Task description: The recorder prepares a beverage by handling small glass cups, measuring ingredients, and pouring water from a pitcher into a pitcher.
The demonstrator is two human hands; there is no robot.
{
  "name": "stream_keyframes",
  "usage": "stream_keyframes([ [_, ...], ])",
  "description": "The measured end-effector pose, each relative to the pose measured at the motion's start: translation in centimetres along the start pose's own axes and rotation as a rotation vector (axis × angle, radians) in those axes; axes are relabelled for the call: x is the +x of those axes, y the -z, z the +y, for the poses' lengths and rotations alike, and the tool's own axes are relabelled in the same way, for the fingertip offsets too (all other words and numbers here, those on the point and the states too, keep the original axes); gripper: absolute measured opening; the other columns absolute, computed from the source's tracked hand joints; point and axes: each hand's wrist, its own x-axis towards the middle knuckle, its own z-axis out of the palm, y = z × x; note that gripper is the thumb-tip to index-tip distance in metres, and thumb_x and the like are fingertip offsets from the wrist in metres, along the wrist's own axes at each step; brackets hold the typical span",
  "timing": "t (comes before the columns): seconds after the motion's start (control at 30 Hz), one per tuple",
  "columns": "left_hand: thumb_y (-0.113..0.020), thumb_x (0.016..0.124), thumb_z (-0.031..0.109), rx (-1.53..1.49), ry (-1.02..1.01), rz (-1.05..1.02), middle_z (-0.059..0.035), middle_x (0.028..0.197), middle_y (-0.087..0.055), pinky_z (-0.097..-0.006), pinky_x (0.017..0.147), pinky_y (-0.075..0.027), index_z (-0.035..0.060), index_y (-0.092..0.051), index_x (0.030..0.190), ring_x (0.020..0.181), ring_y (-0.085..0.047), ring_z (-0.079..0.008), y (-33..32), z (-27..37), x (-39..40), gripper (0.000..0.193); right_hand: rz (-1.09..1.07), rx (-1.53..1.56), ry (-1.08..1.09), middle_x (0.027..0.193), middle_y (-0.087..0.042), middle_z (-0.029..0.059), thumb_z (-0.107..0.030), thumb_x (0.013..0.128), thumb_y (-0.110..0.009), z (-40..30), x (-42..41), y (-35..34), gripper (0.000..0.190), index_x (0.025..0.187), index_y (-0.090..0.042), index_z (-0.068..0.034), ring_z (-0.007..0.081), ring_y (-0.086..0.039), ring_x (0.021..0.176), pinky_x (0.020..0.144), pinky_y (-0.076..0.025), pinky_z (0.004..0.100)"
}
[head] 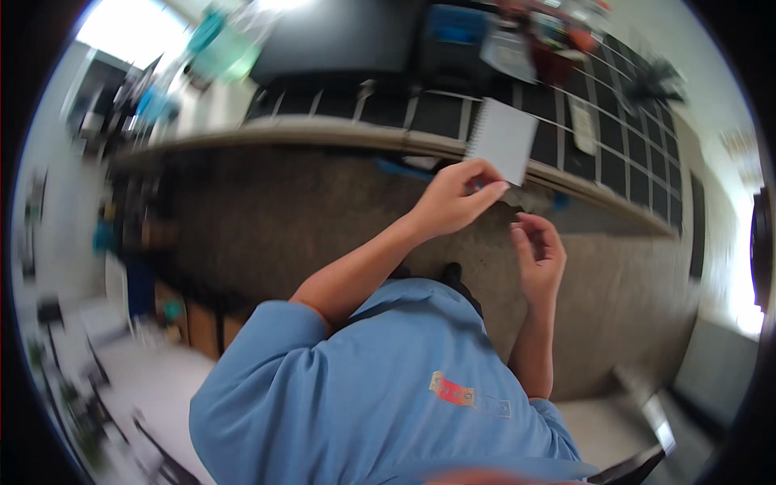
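Note:
My left hand is at the near edge of the black-tiled counter, fingers curled and thumb pointing right. It overlaps the lower left corner of a white spiral-bound notepad; whether it grips the pad or only passes in front of it, I cannot tell. The notepad's top page looks blank, and its near corner reaches past the counter edge. Lower and to the right, my right hand hangs in the air. Its fingers are bent, a small gap separates them from the thumb, and nothing shows between them.
The tiled counter bears a pale flat oblong object. Behind the notepad is a cluster of blurred items, with a dark red container among them. A large black flat surface and a green-lidded jug are farther left. Concrete floor lies below.

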Motion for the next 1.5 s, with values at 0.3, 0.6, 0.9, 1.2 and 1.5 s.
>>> stream_keyframes([
  [0.3,-0.067,0.091,0.014,-0.029,0.106,0.490,-0.0018,0.089,-0.068,-0.0252,0.077,-0.047,0.0020,-0.068,0.097,0.085,-0.058,-0.0088,0.5,1.6,-9.0,0.013,-0.651,0.182,-0.031,0.096,-0.064,0.0029,-0.006,0.089,-0.069,-0.7,2.6,-4.6,0.032,0.119,-0.061,-0.002,0.0108,-0.059,0.093,0.086,-0.047,0.0258],
  [0.6,-0.065,0.090,0.013,0.075,0.056,0.920,-0.0027,0.087,-0.068,-0.0262,0.080,-0.046,0.0013,-0.069,0.094,0.084,-0.057,-0.0094,4.4,0.5,-21.7,0.013,-1.044,0.171,-0.008,0.097,-0.065,0.0032,-0.007,0.090,-0.069,-1.6,-2.3,-15.3,0.021,0.108,-0.063,0.001,0.0098,-0.059,0.090,0.082,-0.046,0.0246],
  [0.9,-0.067,0.088,0.008,-0.023,0.129,1.278,-0.0083,0.089,-0.068,-0.0290,0.080,-0.049,-0.0003,-0.067,0.090,0.084,-0.064,-0.0159,11.5,-4.8,-39.8,0.009,-1.358,0.029,-0.089,0.095,-0.068,0.0029,-0.008,0.090,-0.070,1.8,-15.0,-31.4,0.016,0.104,-0.067,0.000,0.0081,-0.061,0.089,0.081,-0.047,0.0250],
  [1.2,-0.065,0.091,0.005,-0.186,0.319,1.706,-0.0041,0.094,-0.066,-0.0247,0.080,-0.048,0.0010,-0.065,0.099,0.088,-0.061,-0.0109,15.4,-14.3,-56.8,0.008,-1.462,0.016,-0.323,0.097,-0.068,0.0032,-0.011,0.091,-0.070,10.9,-27.0,-44.9,0.020,0.108,-0.066,-0.001,0.0083,-0.061,0.090,0.083,-0.049,0.0250],
  [1.5,-0.057,0.096,0.008,-0.295,0.344,1.805,-0.0055,0.098,-0.062,-0.0251,0.085,-0.046,0.0004,-0.061,0.105,0.093,-0.059,-0.0128,19.0,-22.1,-58.8,0.012,-1.485,-0.044,-0.278,0.094,-0.068,0.0024,-0.014,0.090,-0.069,16.3,-27.3,-52.0,0.021,0.107,-0.067,-0.002,0.0089,-0.062,0.087,0.079,-0.047,0.0248],
])
